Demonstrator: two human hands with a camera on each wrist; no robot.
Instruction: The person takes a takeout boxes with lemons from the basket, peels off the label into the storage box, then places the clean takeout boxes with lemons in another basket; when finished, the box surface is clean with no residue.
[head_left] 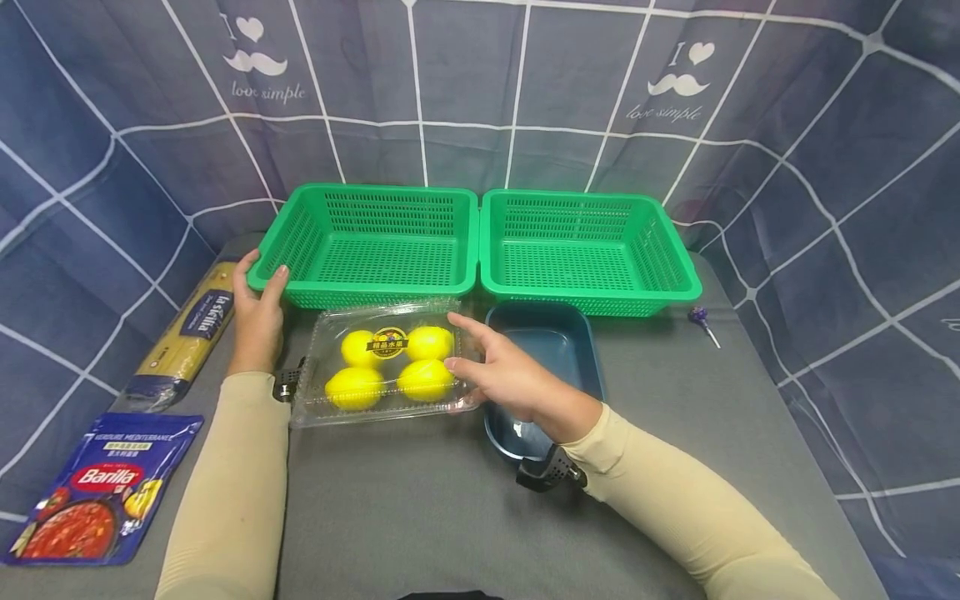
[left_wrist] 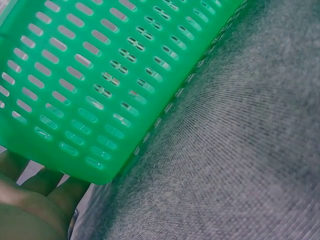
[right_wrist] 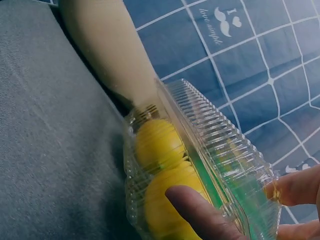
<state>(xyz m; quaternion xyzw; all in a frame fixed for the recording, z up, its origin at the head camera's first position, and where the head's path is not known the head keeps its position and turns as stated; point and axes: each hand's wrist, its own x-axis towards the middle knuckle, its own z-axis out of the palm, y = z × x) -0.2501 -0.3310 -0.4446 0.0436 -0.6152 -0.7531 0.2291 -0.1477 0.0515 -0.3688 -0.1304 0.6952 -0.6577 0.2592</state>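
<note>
My right hand [head_left: 510,371] grips the right side of a clear plastic clamshell box [head_left: 311,392] with several yellow lemons [head_left: 355,389] in it. The box has a black and gold label [head_left: 387,342] on its lid. In the right wrist view, the thumb [right_wrist: 202,212] lies across the box near a lemon [right_wrist: 161,145], with other fingers at the far side. My left hand [head_left: 258,317] holds the front left corner of the left green basket [head_left: 367,296], thumb over the rim. From the left wrist, fingers show beside the perforated basket wall [left_wrist: 75,115].
A second green basket [head_left: 592,297] adjoins the first on the right. Below it sits a dark blue bin [head_left: 555,342], partly behind my right hand. A yellow pasta pack [head_left: 180,337] and a Barilla sauce pouch [head_left: 105,487] lie left; a purple lollipop [head_left: 699,317] lies right. Checked curtains [head_left: 465,83] surround the table.
</note>
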